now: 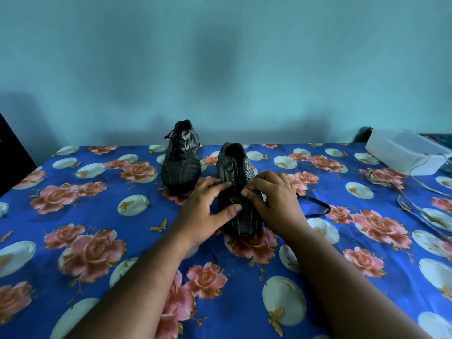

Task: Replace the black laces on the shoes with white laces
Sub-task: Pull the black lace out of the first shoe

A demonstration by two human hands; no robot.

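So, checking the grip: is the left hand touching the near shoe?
Touching. The head view shows the left hand with fingers spread flat on the near shoe.

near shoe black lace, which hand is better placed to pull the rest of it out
Right. The right hand already pinches the black lace, which trails off to that side of the near shoe. The left hand rests with straight fingers on the shoe, steadying it.

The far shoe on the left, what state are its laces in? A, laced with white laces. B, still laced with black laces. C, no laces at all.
B: the far shoe shows black laces crossing its eyelets, while the hands work on the near shoe.
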